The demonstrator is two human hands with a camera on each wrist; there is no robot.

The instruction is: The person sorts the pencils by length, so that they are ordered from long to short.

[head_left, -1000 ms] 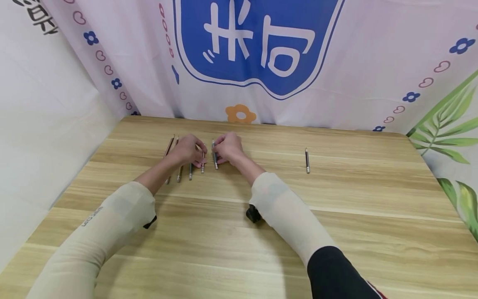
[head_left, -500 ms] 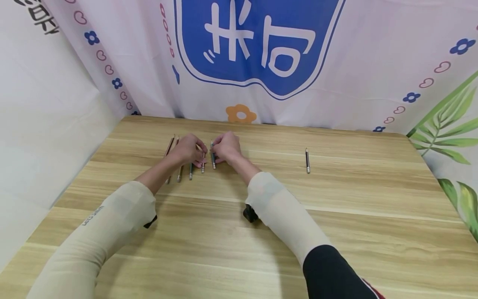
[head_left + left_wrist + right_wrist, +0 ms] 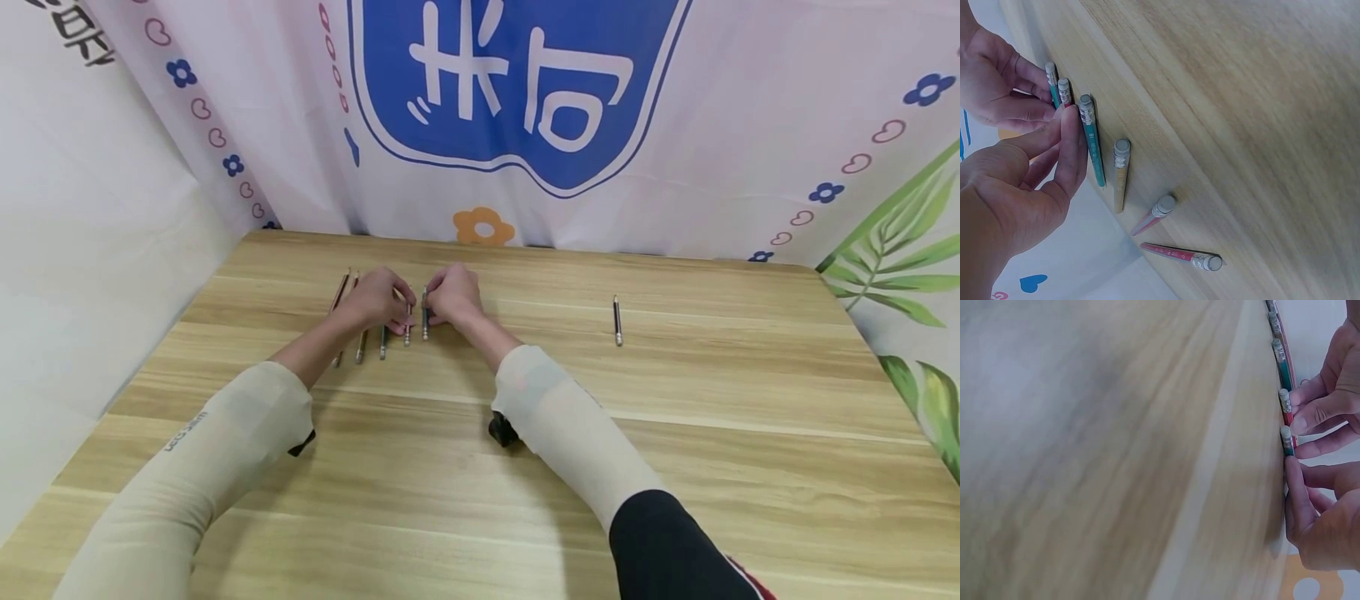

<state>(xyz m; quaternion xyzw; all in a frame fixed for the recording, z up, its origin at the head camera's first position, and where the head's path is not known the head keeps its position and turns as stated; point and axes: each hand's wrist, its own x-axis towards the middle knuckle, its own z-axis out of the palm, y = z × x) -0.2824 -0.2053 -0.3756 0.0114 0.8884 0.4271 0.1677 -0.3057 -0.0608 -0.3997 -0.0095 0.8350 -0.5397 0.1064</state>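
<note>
In the head view my left hand (image 3: pixel 378 302) reaches over the left group of pencils. Its thumb and fingertips pinch a red pencil (image 3: pixel 1064 89) with a grey eraser end, seen in the left wrist view. Close beside it, my right hand (image 3: pixel 456 296) pinches a green pencil (image 3: pixel 425 325) lying almost parallel to the red one. A second green pencil (image 3: pixel 1092 144) lies just past the left fingers, followed by a tan pencil (image 3: pixel 1120 178). Two reddish pencils, one a pinkish pencil (image 3: pixel 1154 214) and one a red pencil (image 3: pixel 1179 253), lie farther out. The hands cover the pencils' upper parts.
A dark pencil (image 3: pixel 617 321) lies alone on the right of the wooden table (image 3: pixel 480 483). Behind the table's far edge hangs a printed cloth (image 3: pixel 720 125); a white wall (image 3: pixel 97 233) borders the left side.
My right hand has shifted slightly left with the green pencil, bringing it nearer the red one and straightening it. My left hand stays where it was.
</note>
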